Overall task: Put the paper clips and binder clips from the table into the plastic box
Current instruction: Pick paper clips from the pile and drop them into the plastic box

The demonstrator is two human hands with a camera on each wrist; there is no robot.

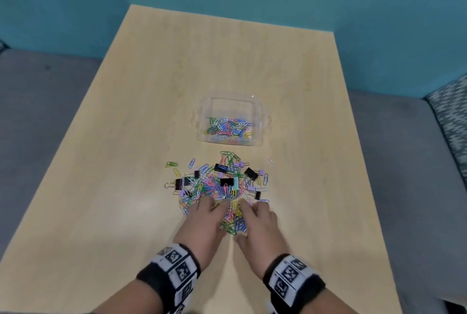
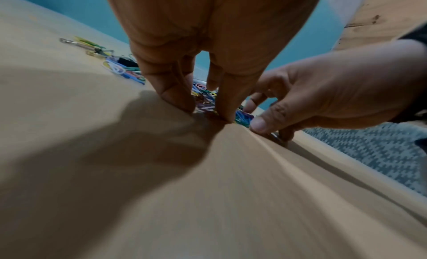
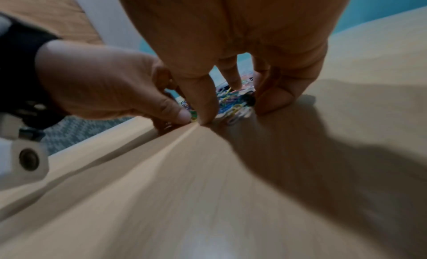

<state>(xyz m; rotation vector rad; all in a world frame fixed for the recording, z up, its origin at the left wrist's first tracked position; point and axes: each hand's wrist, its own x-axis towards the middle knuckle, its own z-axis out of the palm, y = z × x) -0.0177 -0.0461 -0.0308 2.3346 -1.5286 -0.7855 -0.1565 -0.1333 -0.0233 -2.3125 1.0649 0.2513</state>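
A loose heap of paper clips point(image 1: 214, 187) in pink, blue, green, yellow and white, mixed with black and lilac binder clips point(image 1: 251, 173), lies mid-table point(image 1: 101, 187). At 12 o'clock from it stands the clear plastic box point(image 1: 257, 121), already holding coloured clips. At the heap's 6 o'clock edge, the left hand point(image 1: 202, 225) and right hand point(image 1: 257, 222) cup a bunch between them, curled fingertips and thumbs pressing onto the wood.

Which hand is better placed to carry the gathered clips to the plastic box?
Right, slightly: the plastic box stands ahead and a little right; both the right hand and left hand cup the paper clips.
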